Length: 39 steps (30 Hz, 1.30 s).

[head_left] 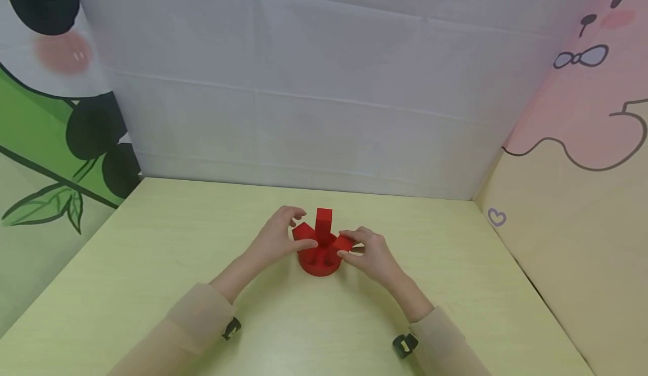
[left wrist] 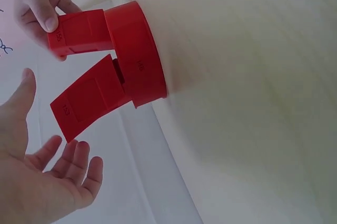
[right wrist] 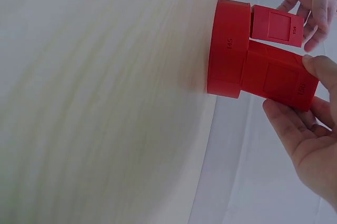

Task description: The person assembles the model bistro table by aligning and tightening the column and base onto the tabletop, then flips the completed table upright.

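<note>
A round red base [head_left: 320,267] with holes in its top sits on the table, marked with a small number on its side [right wrist: 229,48]. Several red square-ended blocks rise from it: an upright one [head_left: 324,221] at the back, one leaning left [left wrist: 87,100] and one leaning right [right wrist: 281,74]. My left hand [head_left: 282,232] is spread loosely around the left block; the left wrist view shows thumb and fingers apart, the fingertips close to the block's outer end. With thumb and fingers, my right hand [head_left: 372,252] pinches the outer end of the right block.
The pale yellow table [head_left: 314,331] extends around the base. A white cloth wall [head_left: 329,100] stands behind it, with printed cartoon panels on the left [head_left: 61,128] and right [head_left: 582,196]. Small black devices [head_left: 405,345] sit by both wrists.
</note>
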Motion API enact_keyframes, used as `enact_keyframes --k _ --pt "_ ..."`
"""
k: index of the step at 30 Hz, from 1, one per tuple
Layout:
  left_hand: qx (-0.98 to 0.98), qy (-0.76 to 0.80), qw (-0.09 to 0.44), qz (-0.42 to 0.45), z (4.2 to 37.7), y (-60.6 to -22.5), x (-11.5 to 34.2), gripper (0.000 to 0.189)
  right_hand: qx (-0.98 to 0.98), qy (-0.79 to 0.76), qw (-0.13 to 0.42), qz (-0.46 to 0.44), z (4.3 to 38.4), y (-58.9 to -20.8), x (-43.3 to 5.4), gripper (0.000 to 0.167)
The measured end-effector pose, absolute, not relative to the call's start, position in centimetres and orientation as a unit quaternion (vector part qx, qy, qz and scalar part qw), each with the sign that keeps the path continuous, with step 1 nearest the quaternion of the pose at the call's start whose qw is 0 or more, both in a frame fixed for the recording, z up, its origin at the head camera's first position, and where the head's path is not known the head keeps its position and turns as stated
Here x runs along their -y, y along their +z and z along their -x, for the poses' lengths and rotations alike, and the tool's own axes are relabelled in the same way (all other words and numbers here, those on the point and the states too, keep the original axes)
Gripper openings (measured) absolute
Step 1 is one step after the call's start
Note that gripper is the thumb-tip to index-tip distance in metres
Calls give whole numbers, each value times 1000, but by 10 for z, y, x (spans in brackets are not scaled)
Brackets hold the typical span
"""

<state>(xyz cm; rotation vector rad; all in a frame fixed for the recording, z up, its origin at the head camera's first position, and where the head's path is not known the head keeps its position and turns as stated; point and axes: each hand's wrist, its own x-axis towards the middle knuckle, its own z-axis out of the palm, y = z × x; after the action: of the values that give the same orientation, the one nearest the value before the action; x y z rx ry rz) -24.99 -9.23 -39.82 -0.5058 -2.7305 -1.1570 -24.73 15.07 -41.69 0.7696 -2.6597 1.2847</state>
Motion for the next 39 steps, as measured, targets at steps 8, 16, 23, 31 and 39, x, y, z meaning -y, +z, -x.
enact_keyframes --k 8,16,23,31,39 --pt "915 -387 80 77 248 -401 79 56 869 420 49 -255 248 -417 -151 43" --pt "917 -383 79 81 249 -399 78 44 870 419 50 -254 247 -417 -151 42" --pt "908 -380 93 149 255 -403 84 38 869 414 66 -265 247 -417 -150 42" --pt "894 -379 75 228 264 -405 89 33 866 423 55 -259 245 -416 -151 40" --pt "888 -376 21 264 266 -398 92 33 869 421 49 -255 245 -414 -150 41"
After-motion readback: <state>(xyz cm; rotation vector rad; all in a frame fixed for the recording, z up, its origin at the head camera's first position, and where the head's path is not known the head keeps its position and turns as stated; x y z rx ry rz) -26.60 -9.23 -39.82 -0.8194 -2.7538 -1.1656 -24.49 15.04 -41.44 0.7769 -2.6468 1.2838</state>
